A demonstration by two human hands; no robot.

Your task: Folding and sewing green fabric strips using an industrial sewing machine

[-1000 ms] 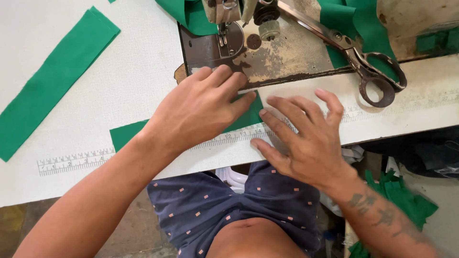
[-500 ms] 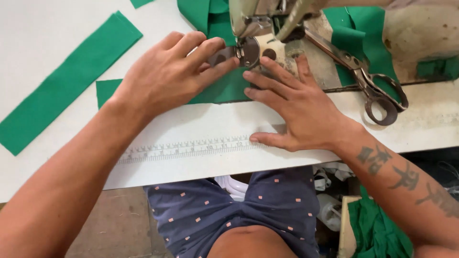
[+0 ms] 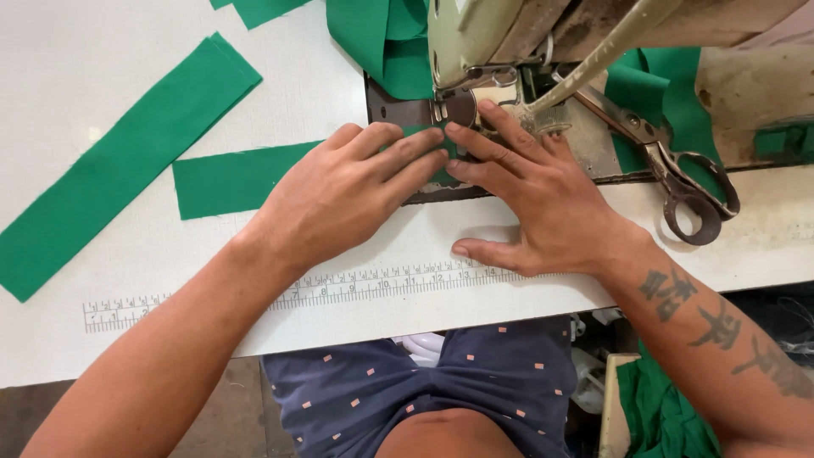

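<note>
1. Grip: the left hand lies palm-down with its fingers together and stretched flat, pressing the green fabric strip onto the machine bed. Nothing is pinched; it is a flat hold from above.
2. The right hand is likewise spread flat, fingertips on the same strip just before the presser foot, thumb resting apart on the table near the printed ruler. It too clamps nothing.
3. Change noted: a second ago both hands lay lower, on the table edge beside the ruler, with the strip's end short of the needle. Both have since moved up, and the strip's leading end now sits at the presser foot, the fingertips of the two hands nearly touching there.
4. Reading: the piece appears to be positioned at the foot for stitching. Whether the foot is lowered onto the cloth cannot be told.
5. Location of the piece: its right end lies under the fingers at the foot; its free end trails left across the white table.
6. Surroundings: a longer green strip lies diagonally, well apart to the left; more green cloth is heaped behind the sewing machine head; scissors rest on the bed to the right, untouched.
</note>
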